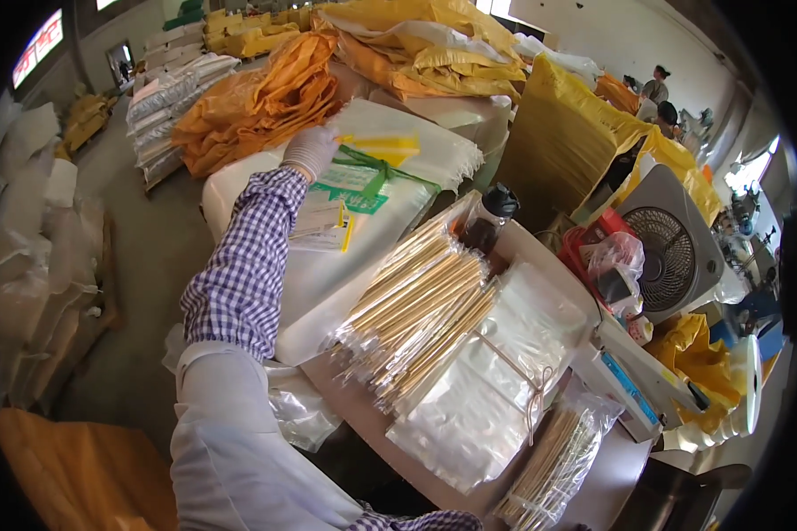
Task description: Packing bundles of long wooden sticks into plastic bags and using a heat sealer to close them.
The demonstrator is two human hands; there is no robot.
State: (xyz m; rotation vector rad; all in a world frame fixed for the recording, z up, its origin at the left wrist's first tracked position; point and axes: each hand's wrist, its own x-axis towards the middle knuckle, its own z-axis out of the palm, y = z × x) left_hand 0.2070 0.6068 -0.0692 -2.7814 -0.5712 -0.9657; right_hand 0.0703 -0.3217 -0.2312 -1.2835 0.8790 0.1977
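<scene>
Gloved left hand [310, 149] flat on white sack's [328, 257] far edge, orange bags [257, 102] crowding beyond

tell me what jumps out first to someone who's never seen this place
Probably the gloved left hand, stretched far out at upper centre and resting on a big white sack tied with green strapping. Just right of centre, a heap of long thin sticks in clear sleeves lies on the table beside a tied stack of clear plastic bags. Crumpled orange and yellow sacks pile up behind.
</scene>
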